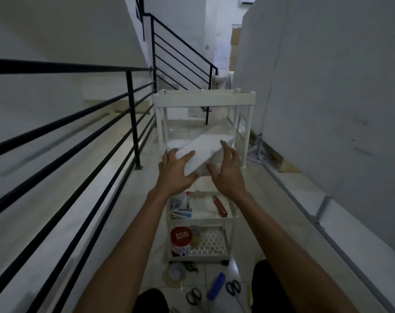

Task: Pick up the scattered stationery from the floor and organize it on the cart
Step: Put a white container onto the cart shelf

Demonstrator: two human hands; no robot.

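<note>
A white flat pack, like a ream of paper [203, 148], is held tilted over the top of the white tiered cart [248, 123]. My left hand [176, 171] grips its near left end. My right hand [226, 168] is at its right edge, fingers spread and touching it. The cart's middle shelf holds a red cutter [219, 205] and small boxes [180, 205]. Its bottom shelf holds a red-lidded jar [180, 241]. On the floor lie a tape roll [175, 273], a blue box [216, 286] and two pairs of scissors [193, 295].
A black metal railing [131, 114] runs along the left, with a stairwell beyond. A white partition wall [327, 109] with a metal frame base closes the right side. My knees [266, 288] show at the bottom.
</note>
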